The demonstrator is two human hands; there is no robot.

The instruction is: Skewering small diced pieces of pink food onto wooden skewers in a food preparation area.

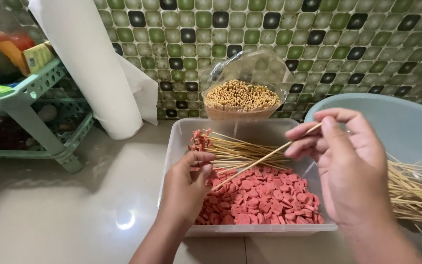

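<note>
A clear plastic tub (181, 132) sits on the counter, filled with red sausage slices (264, 198). Across its far half lies a pile of wooden skewers (235, 149) with red pieces threaded on their left ends. My right hand (348, 166) pinches one bare skewer (262, 160) by its upper end; the stick slants down left over the slices. My left hand (186, 188) hovers at the tub's left side, fingers curled at the skewer's lower tip; whether it holds a slice is hidden.
A bundle of skewers in a clear bag (242, 95) stands behind the tub. A pale blue basin (401, 122) and loose skewers (416, 190) lie at right. A paper roll (89, 63) and a green plastic rack (30, 98) stand at left against the tiled wall.
</note>
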